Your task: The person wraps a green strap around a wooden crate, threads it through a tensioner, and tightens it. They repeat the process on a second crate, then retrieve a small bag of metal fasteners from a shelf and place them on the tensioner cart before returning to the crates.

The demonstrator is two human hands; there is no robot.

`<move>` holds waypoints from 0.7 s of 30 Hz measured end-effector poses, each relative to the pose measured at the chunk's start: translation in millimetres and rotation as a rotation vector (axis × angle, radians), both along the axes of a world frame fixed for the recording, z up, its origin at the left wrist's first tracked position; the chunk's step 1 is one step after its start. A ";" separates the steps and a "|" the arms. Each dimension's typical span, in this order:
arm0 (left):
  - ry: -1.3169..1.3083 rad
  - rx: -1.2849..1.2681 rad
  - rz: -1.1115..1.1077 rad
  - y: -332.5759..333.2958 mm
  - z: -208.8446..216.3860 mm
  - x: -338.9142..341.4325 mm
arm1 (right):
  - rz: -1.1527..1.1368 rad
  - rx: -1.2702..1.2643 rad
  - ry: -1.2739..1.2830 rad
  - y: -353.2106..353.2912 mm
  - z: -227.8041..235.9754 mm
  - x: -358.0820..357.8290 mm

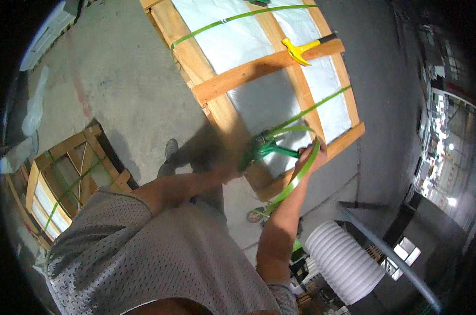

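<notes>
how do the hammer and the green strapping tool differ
The hammer is yellow with a black grip end, while the green strapping tool is green along its visible frame and lever. The hammer lies untouched on a wooden slat; the green strapping tool is being handled, the right hand gripping its lever. Both are at the same wooden crate.

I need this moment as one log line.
right hand: holds tool | left hand: at tool, shadowed | strap: looped | hammer: on crate
</notes>
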State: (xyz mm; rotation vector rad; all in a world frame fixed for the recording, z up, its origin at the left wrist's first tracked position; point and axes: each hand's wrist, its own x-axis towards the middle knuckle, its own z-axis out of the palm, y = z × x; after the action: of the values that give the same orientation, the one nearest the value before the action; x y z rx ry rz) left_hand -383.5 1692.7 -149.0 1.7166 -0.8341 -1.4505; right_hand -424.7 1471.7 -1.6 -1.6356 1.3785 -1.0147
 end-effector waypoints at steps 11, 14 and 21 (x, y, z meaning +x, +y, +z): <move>-0.053 -0.057 -0.151 8.2 -52.3 -8.8 | -0.193 0.067 0.027 6.9 -4.4 -4.4; -0.117 -0.164 0.002 10.8 -60.1 -13.9 | -0.245 0.214 0.187 9.5 6.3 0.3; -0.108 0.057 0.006 9.0 -43.5 -13.4 | -0.134 0.094 0.071 23.8 8.9 -1.4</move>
State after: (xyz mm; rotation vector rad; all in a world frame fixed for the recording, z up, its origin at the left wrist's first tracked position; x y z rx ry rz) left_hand -396.9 1701.7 -192.5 1.8522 -0.8508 -1.3994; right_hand -426.1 1495.6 7.3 -1.5405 1.5769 -0.9600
